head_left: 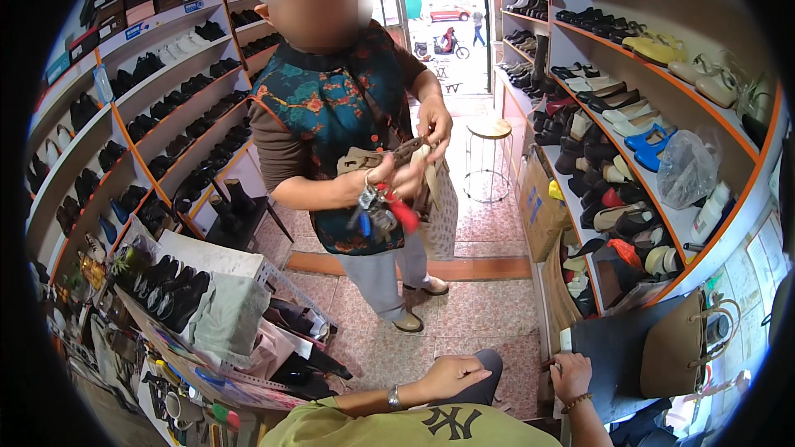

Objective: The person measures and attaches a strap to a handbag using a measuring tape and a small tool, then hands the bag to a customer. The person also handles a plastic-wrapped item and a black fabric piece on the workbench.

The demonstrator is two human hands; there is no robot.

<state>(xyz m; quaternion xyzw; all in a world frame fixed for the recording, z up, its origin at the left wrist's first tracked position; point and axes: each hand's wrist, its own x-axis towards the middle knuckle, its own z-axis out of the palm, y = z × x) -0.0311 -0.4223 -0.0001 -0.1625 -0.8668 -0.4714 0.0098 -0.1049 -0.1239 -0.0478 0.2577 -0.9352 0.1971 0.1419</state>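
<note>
My left hand (454, 378), with a metal watch (393, 397) on its wrist, lies on my dark-trousered knee (490, 364); its fingers rest loosely and hold nothing I can see. At the near left edge of a dark tabletop (609, 348), my right hand (571, 378) has its fingers curled, with a small thin reddish thing at their tips that I cannot make out. A beaded bracelet (577, 401) circles that wrist. Across from me a standing person (331, 132) in a flowered vest handles a patterned beige bag (441, 207) and a bunch of keys (383, 213).
Shelves of shoes line the left (178, 103) and right (629, 99) walls. A brown handbag (679, 343) stands on the dark tabletop. A cluttered bench with black shoes (170, 290) and a grey cloth (224, 310) is at left. A round stool (489, 128) stands near the doorway.
</note>
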